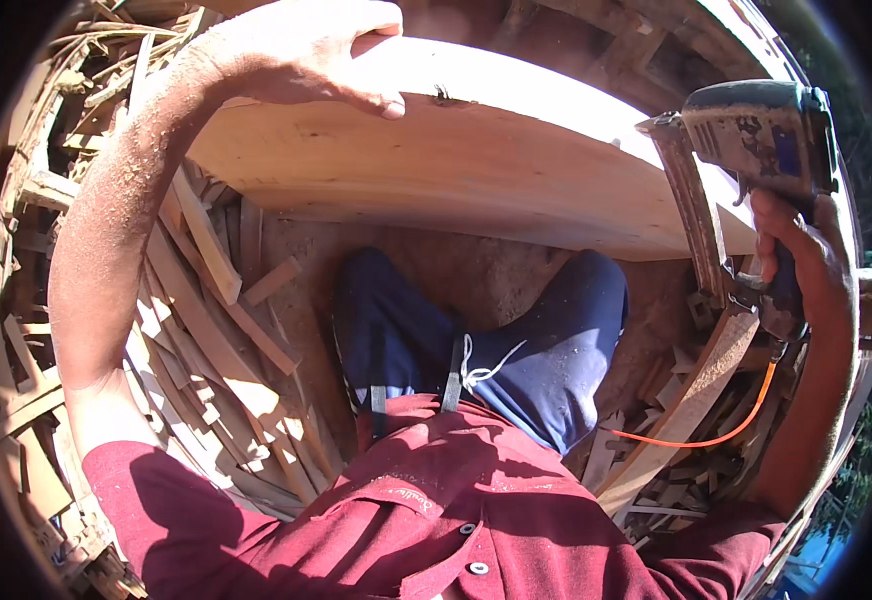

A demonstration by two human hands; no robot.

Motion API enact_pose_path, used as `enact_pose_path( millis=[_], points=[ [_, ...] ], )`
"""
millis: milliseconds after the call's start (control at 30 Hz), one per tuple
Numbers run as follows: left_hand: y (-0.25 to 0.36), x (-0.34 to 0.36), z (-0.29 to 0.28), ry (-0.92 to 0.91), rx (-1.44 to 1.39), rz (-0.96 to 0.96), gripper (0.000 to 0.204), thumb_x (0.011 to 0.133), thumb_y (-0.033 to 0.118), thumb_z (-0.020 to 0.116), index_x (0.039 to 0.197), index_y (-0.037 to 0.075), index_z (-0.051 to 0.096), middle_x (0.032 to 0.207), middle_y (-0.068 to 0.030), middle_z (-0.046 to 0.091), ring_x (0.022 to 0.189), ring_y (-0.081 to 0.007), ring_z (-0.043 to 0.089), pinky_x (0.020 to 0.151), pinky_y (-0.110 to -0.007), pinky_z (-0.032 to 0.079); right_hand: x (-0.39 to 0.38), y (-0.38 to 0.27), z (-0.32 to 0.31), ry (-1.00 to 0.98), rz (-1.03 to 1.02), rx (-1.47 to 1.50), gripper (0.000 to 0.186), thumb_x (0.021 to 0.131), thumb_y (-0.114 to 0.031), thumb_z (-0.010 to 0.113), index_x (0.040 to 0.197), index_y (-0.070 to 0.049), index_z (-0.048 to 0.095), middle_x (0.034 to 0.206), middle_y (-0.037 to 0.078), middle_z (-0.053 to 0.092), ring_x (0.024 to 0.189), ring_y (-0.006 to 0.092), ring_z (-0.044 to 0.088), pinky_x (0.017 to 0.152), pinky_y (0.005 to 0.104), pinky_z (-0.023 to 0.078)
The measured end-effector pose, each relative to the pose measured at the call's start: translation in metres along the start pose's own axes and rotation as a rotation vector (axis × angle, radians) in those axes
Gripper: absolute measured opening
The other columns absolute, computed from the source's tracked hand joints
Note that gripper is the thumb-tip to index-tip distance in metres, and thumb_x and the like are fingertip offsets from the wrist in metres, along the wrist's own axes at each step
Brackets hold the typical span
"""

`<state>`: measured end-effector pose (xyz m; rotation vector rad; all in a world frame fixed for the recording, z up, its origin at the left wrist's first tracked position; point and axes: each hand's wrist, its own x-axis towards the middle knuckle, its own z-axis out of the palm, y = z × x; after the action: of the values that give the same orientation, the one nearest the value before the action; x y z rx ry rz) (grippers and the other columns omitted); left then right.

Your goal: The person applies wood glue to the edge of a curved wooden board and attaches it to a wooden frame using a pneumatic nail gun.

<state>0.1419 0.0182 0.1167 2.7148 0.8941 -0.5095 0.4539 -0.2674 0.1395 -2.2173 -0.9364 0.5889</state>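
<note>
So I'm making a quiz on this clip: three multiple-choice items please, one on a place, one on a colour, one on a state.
1. Where does the left hand rest?
A. on the pale wooden board's top edge
B. on the knee
C. on the scrap pile

2. What colour is the hose under the nail gun?
A. green
B. orange
C. white

3. How is the right hand?
A. open and empty
B. flat on the board
C. in a closed grip on the nail gun

A: fingers curl over the board's edge. B: the hose is bright orange. C: fingers wrap the handle.
</note>
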Motion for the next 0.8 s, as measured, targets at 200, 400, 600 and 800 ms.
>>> enact_pose_path(
  millis=[200, 400, 600, 800],
  points=[
    [-0.048, 0.026, 0.005, -0.119, -0.099, 0.258, 0.053, 0.071, 0.042, 0.086, 0.099, 0.007, 0.057, 0.081, -0.0098, 0.062, 0.080, -0.0241, 0.059, 0.072, -0.042, 0.047, 0.004, 0.017, -0.003, 0.059, -0.042, 0.078, 0.034, 0.089, -0.024, 0.077, 0.109, -0.003, 0.060, 0.071, 0.004, 0.059, 0.054, 0.0111, 0.055, 0.051, 0.0261, 0.043],
    [-0.042, 0.059, -0.008, -0.661, -0.300, 0.362, 0.047, 0.069, 0.037, 0.090, 0.096, 0.006, 0.066, 0.086, -0.0069, 0.067, 0.085, -0.0193, 0.059, 0.077, -0.039, 0.048, -0.006, 0.020, 0.004, 0.007, -0.181, 0.117, 0.025, 0.091, -0.023, 0.074, 0.103, -0.003, 0.067, 0.065, 0.002, 0.056, 0.051, 0.0104, 0.052, 0.049, 0.0249, 0.040],
    [-0.028, 0.033, -0.011, -0.427, -0.167, 0.194, 0.051, 0.068, 0.030, 0.091, 0.105, 0.003, 0.069, 0.092, -0.0054, 0.070, 0.089, -0.0174, 0.060, 0.080, -0.038, 0.049, 0.007, 0.021, 0.014, -0.150, -0.069, 0.133, 0.021, 0.091, -0.023, 0.074, 0.096, -0.003, 0.068, 0.065, 0.002, 0.057, 0.050, 0.0103, 0.053, 0.048, 0.0253, 0.040],
    [-0.026, 0.037, 0.000, -0.282, -0.170, 0.291, 0.060, 0.065, 0.034, 0.092, 0.109, 0.002, 0.068, 0.094, -0.0090, 0.070, 0.090, -0.0216, 0.061, 0.082, -0.039, 0.050, -0.011, -0.012, 0.006, -0.112, -0.073, 0.046, 0.022, 0.091, -0.023, 0.074, 0.094, -0.003, 0.065, 0.064, 0.002, 0.057, 0.050, 0.0107, 0.053, 0.048, 0.0253, 0.040]
  ],
)
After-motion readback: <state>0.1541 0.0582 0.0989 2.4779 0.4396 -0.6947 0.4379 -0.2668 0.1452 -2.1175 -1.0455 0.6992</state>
